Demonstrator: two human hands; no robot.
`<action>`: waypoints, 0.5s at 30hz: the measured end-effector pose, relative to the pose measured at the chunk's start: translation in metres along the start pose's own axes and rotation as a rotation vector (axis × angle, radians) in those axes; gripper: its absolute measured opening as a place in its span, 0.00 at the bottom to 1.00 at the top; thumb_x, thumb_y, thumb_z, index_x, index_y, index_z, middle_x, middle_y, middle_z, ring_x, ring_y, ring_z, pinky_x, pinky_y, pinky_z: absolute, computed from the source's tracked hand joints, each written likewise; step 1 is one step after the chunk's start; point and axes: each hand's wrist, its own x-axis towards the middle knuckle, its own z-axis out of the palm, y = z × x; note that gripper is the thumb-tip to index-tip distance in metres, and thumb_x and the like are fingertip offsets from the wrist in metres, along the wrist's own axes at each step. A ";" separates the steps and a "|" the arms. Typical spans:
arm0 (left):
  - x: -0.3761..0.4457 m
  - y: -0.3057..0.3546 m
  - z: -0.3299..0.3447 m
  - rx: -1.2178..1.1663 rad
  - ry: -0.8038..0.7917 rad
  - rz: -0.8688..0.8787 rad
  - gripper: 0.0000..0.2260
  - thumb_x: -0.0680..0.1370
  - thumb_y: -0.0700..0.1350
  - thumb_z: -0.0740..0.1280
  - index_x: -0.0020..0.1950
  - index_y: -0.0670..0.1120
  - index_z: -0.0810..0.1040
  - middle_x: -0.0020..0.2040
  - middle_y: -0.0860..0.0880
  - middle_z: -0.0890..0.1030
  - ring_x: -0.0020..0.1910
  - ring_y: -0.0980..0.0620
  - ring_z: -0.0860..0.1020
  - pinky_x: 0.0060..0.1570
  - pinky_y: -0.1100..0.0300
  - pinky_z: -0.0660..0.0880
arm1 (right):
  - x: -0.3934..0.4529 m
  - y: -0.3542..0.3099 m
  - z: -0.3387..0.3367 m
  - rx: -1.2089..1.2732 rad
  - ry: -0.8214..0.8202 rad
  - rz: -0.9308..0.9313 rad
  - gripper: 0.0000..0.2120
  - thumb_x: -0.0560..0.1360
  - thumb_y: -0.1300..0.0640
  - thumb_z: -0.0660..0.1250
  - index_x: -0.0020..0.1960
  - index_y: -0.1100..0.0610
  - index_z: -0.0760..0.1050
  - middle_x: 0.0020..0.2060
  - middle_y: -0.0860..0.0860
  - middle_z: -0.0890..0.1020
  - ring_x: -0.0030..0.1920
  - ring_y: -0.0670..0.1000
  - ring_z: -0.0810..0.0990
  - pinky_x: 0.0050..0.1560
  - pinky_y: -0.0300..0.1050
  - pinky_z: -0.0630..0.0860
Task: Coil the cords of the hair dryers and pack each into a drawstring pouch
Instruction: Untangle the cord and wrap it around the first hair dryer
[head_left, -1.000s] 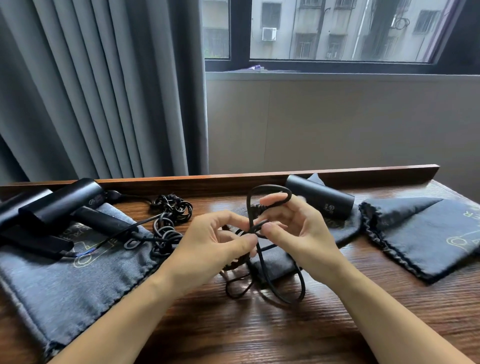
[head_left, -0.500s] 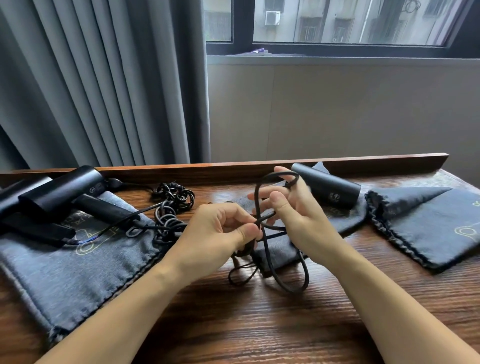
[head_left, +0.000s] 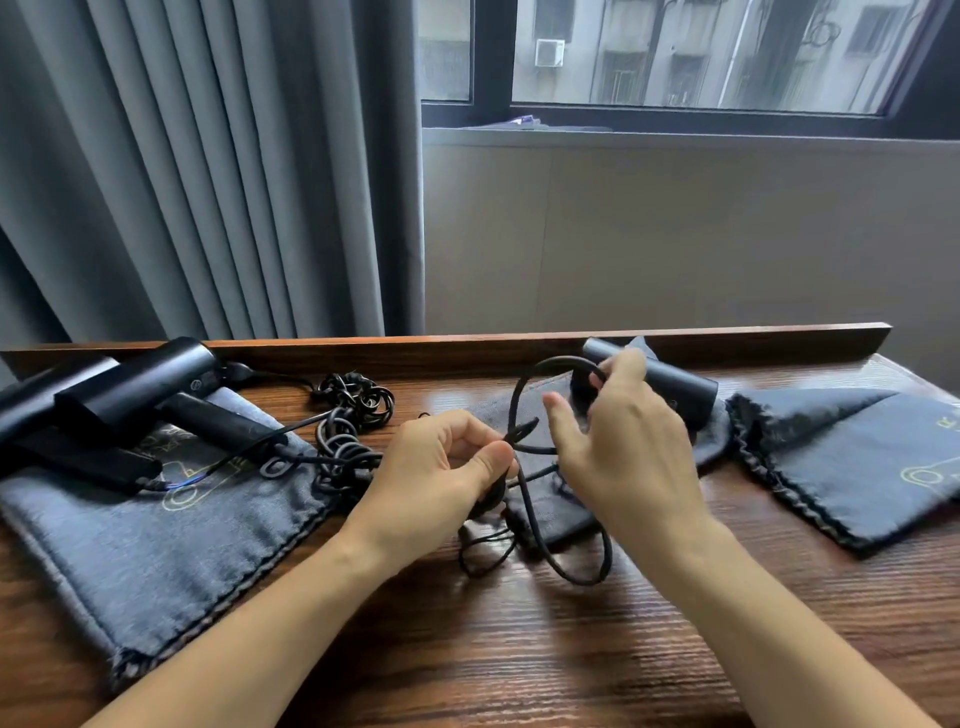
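Grey curtains and a window are sitting behind the dark wooden worktop (head_left: 519, 649), and everything's happening mid-worktop. Left hand (head_left: 441, 478) is pinching the gathered turns of the thin black power cord (head_left: 524, 499), right hand (head_left: 623, 447) is hooking its fingers through a raised loop just beside it. That loop is arching up toward the back edge, where the black tube-shaped hair dryer (head_left: 670, 387) is lying on a grey fabric drawstring pouch (head_left: 550, 514), closest to the right hand. I'd guess the next wrap is heading leftward.
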 end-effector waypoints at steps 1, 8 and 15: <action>-0.001 0.000 0.001 -0.006 0.014 0.005 0.03 0.80 0.42 0.73 0.47 0.46 0.84 0.42 0.51 0.88 0.39 0.57 0.85 0.40 0.64 0.78 | -0.011 0.000 -0.003 0.080 0.067 -0.014 0.20 0.79 0.48 0.70 0.59 0.58 0.65 0.51 0.50 0.74 0.44 0.55 0.77 0.41 0.41 0.67; 0.000 -0.003 0.006 -0.039 0.104 0.007 0.04 0.79 0.41 0.73 0.45 0.46 0.84 0.37 0.50 0.86 0.34 0.57 0.82 0.39 0.58 0.79 | -0.043 -0.009 -0.005 0.458 -0.154 -0.082 0.05 0.77 0.54 0.74 0.43 0.51 0.81 0.32 0.45 0.81 0.35 0.46 0.80 0.37 0.39 0.75; 0.003 -0.004 -0.001 0.046 0.102 0.065 0.06 0.79 0.42 0.74 0.43 0.49 0.84 0.36 0.50 0.85 0.36 0.52 0.83 0.42 0.47 0.83 | -0.025 -0.010 0.012 0.778 -0.315 0.202 0.07 0.73 0.52 0.79 0.43 0.53 0.84 0.32 0.46 0.83 0.34 0.43 0.78 0.38 0.44 0.76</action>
